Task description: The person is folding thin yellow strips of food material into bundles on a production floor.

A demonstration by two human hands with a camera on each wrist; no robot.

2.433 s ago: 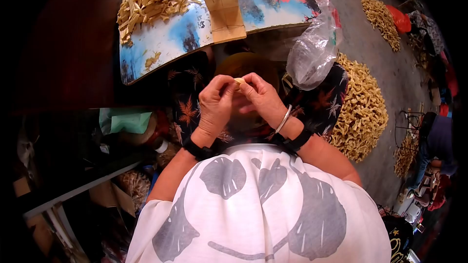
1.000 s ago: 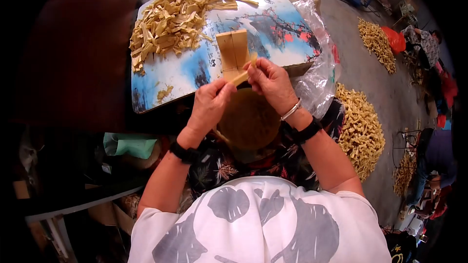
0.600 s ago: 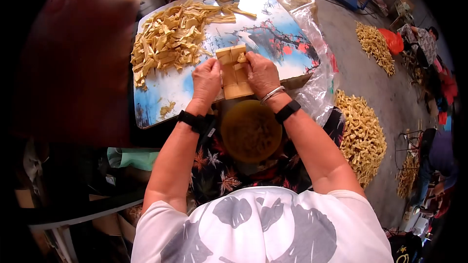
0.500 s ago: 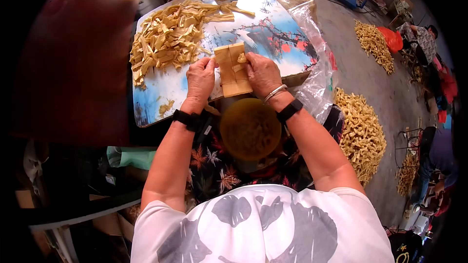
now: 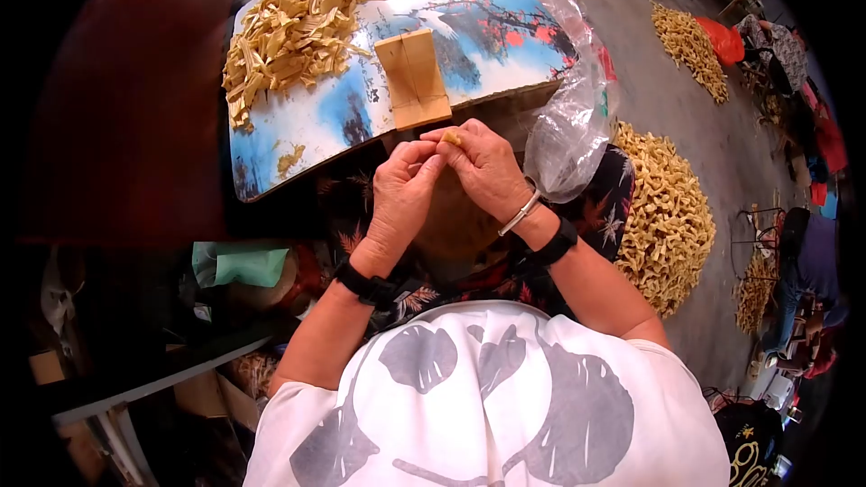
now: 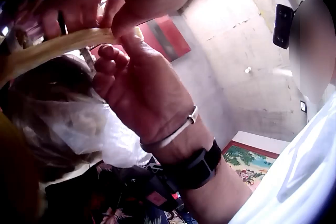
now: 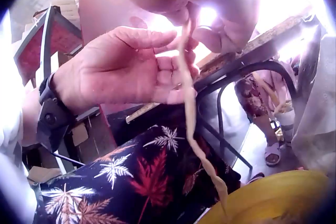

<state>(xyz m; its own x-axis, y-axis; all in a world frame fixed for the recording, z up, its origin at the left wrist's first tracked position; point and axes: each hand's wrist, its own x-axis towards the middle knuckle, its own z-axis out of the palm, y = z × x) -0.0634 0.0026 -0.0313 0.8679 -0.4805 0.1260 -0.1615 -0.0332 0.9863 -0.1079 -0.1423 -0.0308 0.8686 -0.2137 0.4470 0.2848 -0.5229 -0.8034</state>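
Both hands meet close in front of the body, over the lap. My right hand (image 5: 487,173) pinches a pale yellow, limp strip (image 5: 451,138), whose end shows above its fingertips. In the right wrist view the long strip (image 7: 190,103) hangs twisted from those fingers toward a yellow bowl (image 7: 283,195). Thumb and fingertips of my left hand (image 5: 403,194) come together on the strip, right by the right fingertips. An upright wooden board on a wooden base (image 5: 413,77) stands at the near table edge, just beyond the hands.
A heap of yellow strips (image 5: 298,32) lies on the painted table (image 5: 347,113). Clear plastic (image 5: 573,144) hangs off its right side. On the floor to the right is a large pile of knotted pieces (image 5: 666,221), with a smaller pile (image 5: 690,50) farther away.
Half a second ago the hands were apart on either side of the wooden board, the right holding a strip against it. They have drawn back over the bowl and come together.
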